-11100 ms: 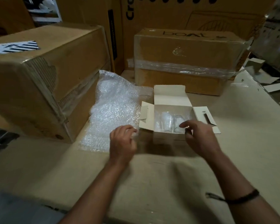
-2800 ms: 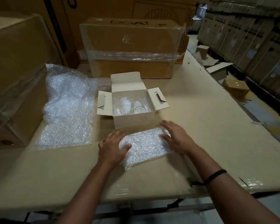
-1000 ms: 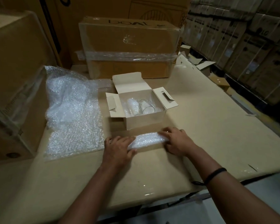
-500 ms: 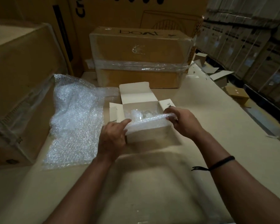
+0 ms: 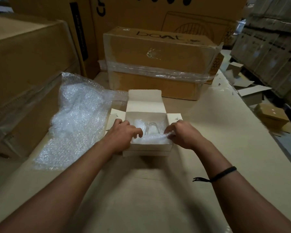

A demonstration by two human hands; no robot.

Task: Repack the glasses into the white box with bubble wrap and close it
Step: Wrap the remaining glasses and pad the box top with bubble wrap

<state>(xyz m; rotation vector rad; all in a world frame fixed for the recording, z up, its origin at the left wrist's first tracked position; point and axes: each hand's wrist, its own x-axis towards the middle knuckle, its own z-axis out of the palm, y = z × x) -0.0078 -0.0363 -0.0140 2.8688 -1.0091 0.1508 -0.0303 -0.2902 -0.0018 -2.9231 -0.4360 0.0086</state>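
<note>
Likely light and squashy, the folded bubble wrap point(image 5: 152, 140) sits inside the white box point(image 5: 148, 146) against the fragile glasses point(image 5: 150, 128), its ends pinched by curled left hand point(image 5: 123, 134) and right hand point(image 5: 186, 135).

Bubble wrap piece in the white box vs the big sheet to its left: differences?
Size: the folded piece spans the white box's width; the loose sheet is far larger than the box.
Place: the folded piece sits inside, in front of the glasses; the loose sheet lies on the table.
Handling: left hand and right hand are on the folded piece; neither touches the loose sheet.
Both are clear bubble wrap.
</note>
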